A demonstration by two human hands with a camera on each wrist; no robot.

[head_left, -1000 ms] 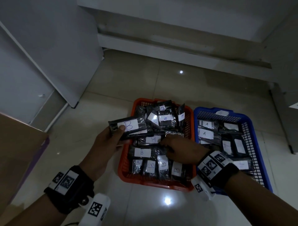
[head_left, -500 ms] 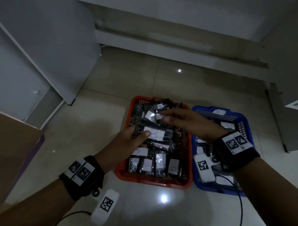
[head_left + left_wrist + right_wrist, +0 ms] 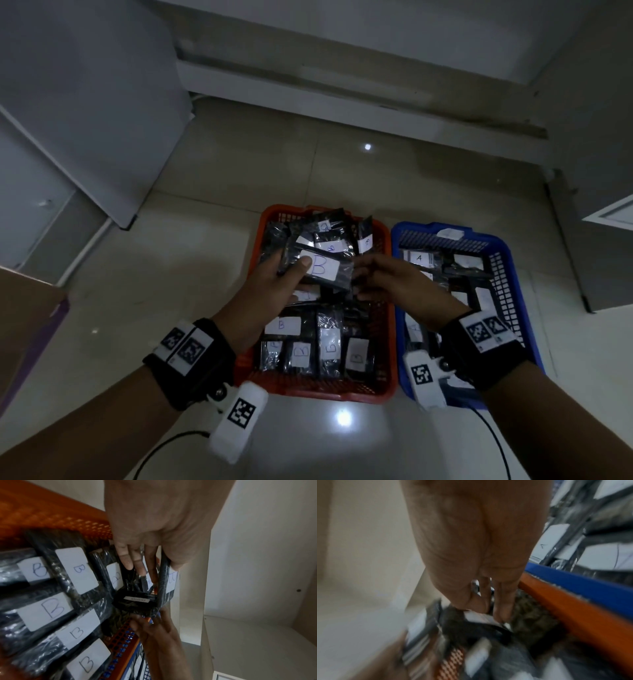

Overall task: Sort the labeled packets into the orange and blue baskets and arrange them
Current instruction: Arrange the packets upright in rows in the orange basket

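Above the orange basket (image 3: 325, 394), my left hand (image 3: 294, 274) grips a black packet (image 3: 323, 269) with a white "B" label, thumb on the label. My right hand (image 3: 366, 281) meets it from the right and pinches a second black packet (image 3: 135, 601) held against the first. The left wrist view shows the left hand (image 3: 145, 561) with the packet (image 3: 164, 581) edge-on. The blurred right wrist view shows the right hand (image 3: 489, 605) on a dark packet (image 3: 471, 626). Several "B" packets fill the orange basket, in a row at its front. "A" packets lie in the blue basket (image 3: 507, 260).
The two baskets stand side by side on a glossy tiled floor (image 3: 205, 257). A brown cardboard box (image 3: 20, 325) is at the left edge, a white cabinet door (image 3: 85, 102) behind it, a grey cabinet (image 3: 599, 240) at the right and a wall ledge at the back.
My left hand carried its B packet from left of the orange basket to over its middle. My right hand went from the basket's front to its back, then came to the held packet.
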